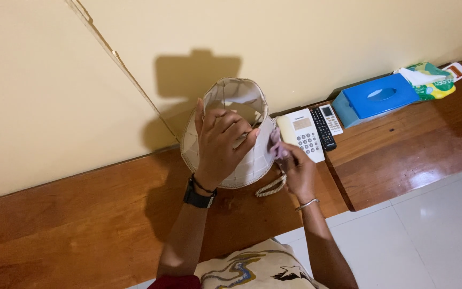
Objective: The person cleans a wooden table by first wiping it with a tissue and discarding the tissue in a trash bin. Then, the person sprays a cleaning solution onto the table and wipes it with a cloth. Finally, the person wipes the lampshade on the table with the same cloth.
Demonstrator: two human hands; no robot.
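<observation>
Here, one left hand (221,147) grips one lampshade (231,136); one right hand (295,168) pinches one cloth (277,144); two remotes (327,126) beside.

1 head-worn camera looks steeply down from above and close in at the hands (225,144) working over a wooden shelf (81,214), facing the cream wall (38,96), with white floor (434,230) at the lower right of its view.
</observation>
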